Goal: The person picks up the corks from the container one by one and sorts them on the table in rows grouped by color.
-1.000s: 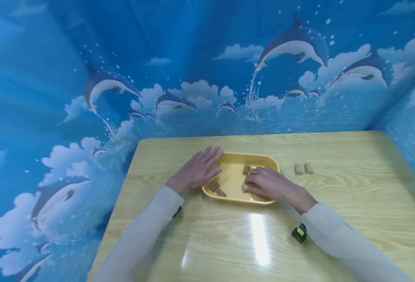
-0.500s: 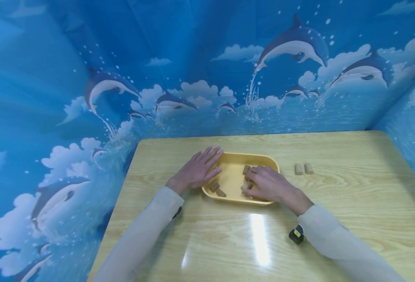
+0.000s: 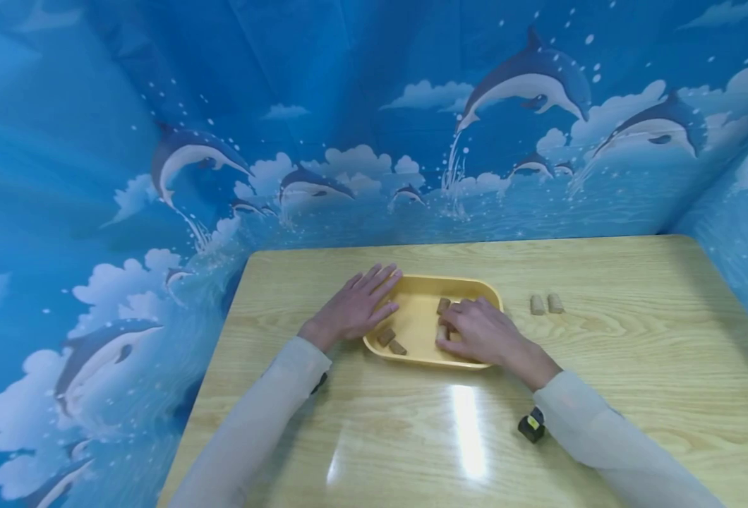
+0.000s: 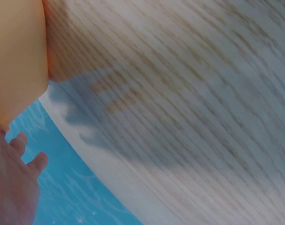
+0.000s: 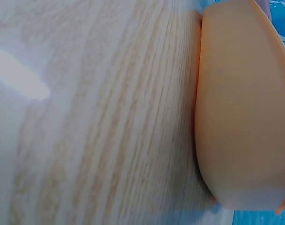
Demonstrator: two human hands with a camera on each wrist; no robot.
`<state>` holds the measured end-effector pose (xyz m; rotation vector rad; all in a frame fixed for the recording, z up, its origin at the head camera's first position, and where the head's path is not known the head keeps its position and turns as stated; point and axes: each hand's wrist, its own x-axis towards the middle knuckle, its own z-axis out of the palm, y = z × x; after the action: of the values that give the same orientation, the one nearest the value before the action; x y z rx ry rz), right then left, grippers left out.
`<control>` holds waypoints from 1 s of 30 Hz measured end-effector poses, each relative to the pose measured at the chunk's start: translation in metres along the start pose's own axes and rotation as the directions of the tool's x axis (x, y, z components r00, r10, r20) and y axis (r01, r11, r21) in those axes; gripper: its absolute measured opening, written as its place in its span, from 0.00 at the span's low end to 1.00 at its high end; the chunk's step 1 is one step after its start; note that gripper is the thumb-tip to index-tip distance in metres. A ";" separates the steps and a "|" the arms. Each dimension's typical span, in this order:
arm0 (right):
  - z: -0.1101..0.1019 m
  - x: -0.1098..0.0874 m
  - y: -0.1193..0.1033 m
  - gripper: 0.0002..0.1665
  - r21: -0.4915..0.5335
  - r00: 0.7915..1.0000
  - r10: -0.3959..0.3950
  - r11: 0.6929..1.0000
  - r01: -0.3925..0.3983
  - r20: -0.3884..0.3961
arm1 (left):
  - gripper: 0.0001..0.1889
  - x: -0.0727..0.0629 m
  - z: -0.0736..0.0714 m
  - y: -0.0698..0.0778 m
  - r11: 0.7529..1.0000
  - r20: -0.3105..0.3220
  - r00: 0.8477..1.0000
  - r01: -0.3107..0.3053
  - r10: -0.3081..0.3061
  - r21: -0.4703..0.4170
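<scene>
Yellow shallow tray with rounded corners [image 3: 420, 328] sits on a pale wood-grain worktop [image 3: 634, 331]. The left hand [image 3: 356, 308] rests, fingers straight, across its left rim. Inside its right half, the right hand [image 3: 485, 333] pinches a short tan cylinder [image 3: 442, 334]. Two small brown blocks [image 3: 387, 336] lie inside, near left; two more tan cylinders [image 3: 537, 305] lie right of it.

The tray [image 3: 420, 328] stands on the table [image 3: 609, 367]: my left hand [image 3: 356, 308] over its left end, my right hand [image 3: 487, 333] inside its right half; two pieces [image 3: 537, 305] lie outside, right.
</scene>
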<state>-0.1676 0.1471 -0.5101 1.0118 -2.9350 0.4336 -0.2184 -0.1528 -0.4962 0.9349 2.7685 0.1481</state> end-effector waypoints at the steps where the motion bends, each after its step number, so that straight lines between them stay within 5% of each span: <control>1: 0.000 0.000 0.000 0.21 0.003 1.000 -0.006 1.000 0.006 0.000 | 0.38 0.000 0.000 0.000 1.000 0.001 1.000 0.000 0.000 0.002; 19: -0.006 0.001 0.002 0.20 0.129 1.000 0.007 0.992 -0.004 -0.021 | 0.38 -0.001 -0.002 0.002 0.999 0.018 1.000 0.018 -0.018 0.032; 30: -0.022 -0.008 0.010 0.25 0.316 0.999 0.052 0.948 -0.048 -0.003 | 0.38 -0.001 -0.003 0.003 1.000 0.012 1.000 0.006 -0.007 0.023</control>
<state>-0.1696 0.1653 -0.4926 0.9540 -2.9461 0.9332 -0.2171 -0.1512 -0.4927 0.9293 2.7676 0.1098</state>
